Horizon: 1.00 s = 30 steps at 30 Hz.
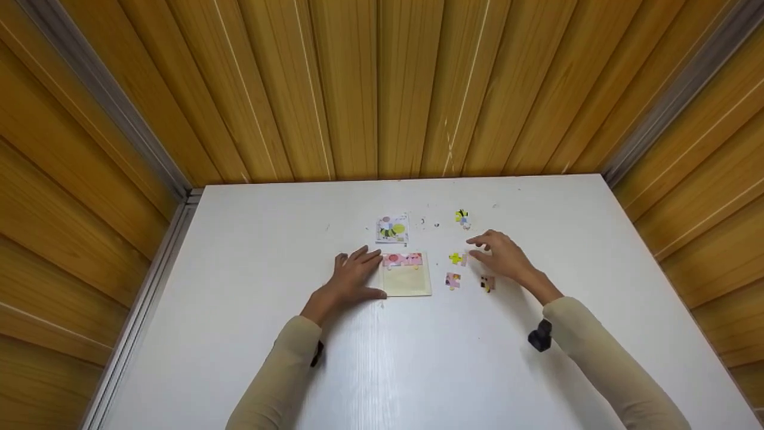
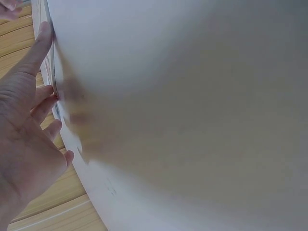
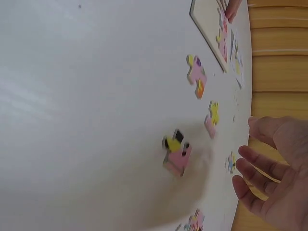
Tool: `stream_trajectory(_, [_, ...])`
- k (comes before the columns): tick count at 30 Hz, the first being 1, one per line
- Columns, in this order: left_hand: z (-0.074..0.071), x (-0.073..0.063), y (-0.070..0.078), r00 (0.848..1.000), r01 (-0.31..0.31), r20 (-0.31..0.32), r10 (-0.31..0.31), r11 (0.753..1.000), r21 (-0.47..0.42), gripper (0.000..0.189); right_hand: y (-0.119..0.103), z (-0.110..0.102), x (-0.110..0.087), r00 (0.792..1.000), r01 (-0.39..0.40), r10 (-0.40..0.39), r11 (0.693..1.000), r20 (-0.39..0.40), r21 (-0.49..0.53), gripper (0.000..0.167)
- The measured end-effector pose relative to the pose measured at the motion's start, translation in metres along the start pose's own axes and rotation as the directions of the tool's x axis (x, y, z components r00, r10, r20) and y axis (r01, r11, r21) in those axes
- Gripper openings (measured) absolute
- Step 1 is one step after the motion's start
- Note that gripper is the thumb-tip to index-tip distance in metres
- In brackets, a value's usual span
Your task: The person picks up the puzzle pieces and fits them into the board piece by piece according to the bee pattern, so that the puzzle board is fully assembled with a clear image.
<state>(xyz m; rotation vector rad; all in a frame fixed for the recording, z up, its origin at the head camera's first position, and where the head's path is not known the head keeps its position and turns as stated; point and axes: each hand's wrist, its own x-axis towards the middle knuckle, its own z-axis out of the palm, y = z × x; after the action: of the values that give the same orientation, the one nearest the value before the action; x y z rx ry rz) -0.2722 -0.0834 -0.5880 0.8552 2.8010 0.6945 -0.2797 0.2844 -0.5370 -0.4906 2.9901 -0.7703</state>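
A shallow puzzle tray (image 1: 406, 283) lies on the table, with joined pink pieces (image 1: 403, 260) along its far edge. My left hand (image 1: 352, 279) rests at the tray's left side; its fingers are spread, and the thumb (image 2: 41, 45) touches the rim. Over the table to the right, my right hand (image 1: 502, 257) hovers with parted, loosely bent fingers and nothing between them. Close to its fingertips lies a yellow-and-pink puzzle piece (image 1: 456, 258). Nearer me are a pink piece (image 1: 453, 280) and a pink, yellow and black piece (image 3: 177, 156).
Behind the tray lies a picture card (image 1: 392, 229) with a bee on it. Further back on the right is a yellow, black and blue piece (image 1: 461, 217). Another piece (image 3: 195, 221) shows low in the right wrist view. Wood-patterned walls (image 1: 346, 89) border the white table (image 1: 239, 239).
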Motion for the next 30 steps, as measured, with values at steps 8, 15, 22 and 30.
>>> stream_trajectory(8, [0.001,0.000,-0.001,1.000,-0.021,-0.006,0.021,1.000,0.006,0.090,0.039,-0.025,-0.030,0.997,-0.063,0.063,0.998,-0.037,-0.008,0.030])
stream_trajectory(15, [0.001,0.001,-0.002,0.999,-0.037,-0.003,0.037,0.999,-0.008,0.089,0.064,-0.035,-0.054,0.993,-0.109,0.108,0.994,-0.036,-0.011,0.032])
stream_trajectory(22, [-0.001,0.000,-0.002,0.999,-0.033,0.001,0.033,0.999,-0.015,0.088,0.080,-0.034,-0.065,0.989,-0.147,0.147,0.989,0.002,-0.018,0.034])
stream_trajectory(30, [0.000,0.001,0.000,1.000,-0.029,0.008,0.029,1.000,0.004,0.090,0.080,-0.028,-0.068,0.986,-0.167,0.167,0.985,-0.005,-0.032,0.020])
